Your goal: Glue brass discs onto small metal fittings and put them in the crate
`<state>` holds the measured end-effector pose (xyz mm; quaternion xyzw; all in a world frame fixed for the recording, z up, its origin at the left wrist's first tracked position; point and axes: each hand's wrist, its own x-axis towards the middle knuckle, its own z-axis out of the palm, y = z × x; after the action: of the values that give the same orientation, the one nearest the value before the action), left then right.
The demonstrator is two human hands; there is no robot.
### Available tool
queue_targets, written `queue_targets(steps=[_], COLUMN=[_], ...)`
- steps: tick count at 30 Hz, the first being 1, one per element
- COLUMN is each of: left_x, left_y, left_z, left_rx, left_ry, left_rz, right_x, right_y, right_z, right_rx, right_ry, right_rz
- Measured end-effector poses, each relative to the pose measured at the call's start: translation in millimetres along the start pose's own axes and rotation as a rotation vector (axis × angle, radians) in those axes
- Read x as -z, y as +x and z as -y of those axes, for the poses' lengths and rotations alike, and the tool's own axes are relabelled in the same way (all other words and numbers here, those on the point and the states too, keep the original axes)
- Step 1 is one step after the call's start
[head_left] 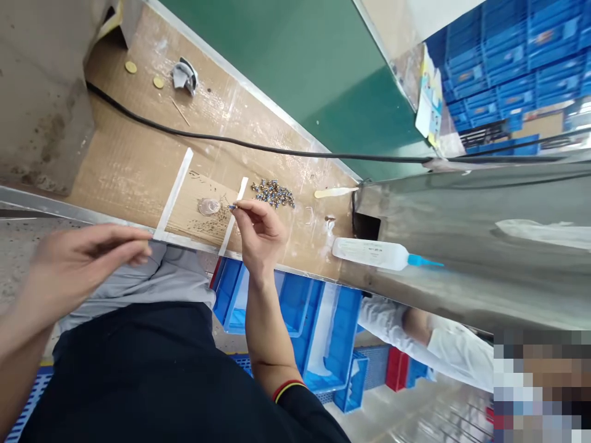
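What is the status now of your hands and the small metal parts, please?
Right hand pinching small blue-tipped tool, beside heap of small metal parts. Left hand blurred, grip unclear. Black cable lies beyond the heap, not across it.

Tan cardboard (124,154) across the surface, crossed by white tape (173,194)! Silvery-blue screws (272,193) glinting there, a white bottle (369,253) with a blue nozzle, a black cable (258,147), a green panel (295,67), bright blue crates (286,307), and a red-and-yellow wristband (289,390)!
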<state>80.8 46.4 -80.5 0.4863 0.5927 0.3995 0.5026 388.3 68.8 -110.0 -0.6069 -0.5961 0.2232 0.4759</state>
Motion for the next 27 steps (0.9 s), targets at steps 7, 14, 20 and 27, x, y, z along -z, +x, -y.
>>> queue_targets(steps=[7, 14, 20, 27], left_x=[-49.7, -44.7, -45.6, -46.2], left_y=[17, 16, 17, 16], left_z=[31, 34, 32, 30], left_rx=[0.002, 0.01, 0.022, 0.034], left_ry=[-0.22, -0.28, -0.258, -0.258], left_rz=[0.002, 0.012, 0.011, 0.007], right_x=[-3, 1, 2, 2], right_y=[6, 5, 5, 5], right_z=[5, 2, 3, 2], right_rx=[0.237, 0.252, 0.304, 0.273], right_ry=[-0.211, -0.288, -0.262, -0.255], right_rz=[0.057, 0.131, 0.143, 0.172])
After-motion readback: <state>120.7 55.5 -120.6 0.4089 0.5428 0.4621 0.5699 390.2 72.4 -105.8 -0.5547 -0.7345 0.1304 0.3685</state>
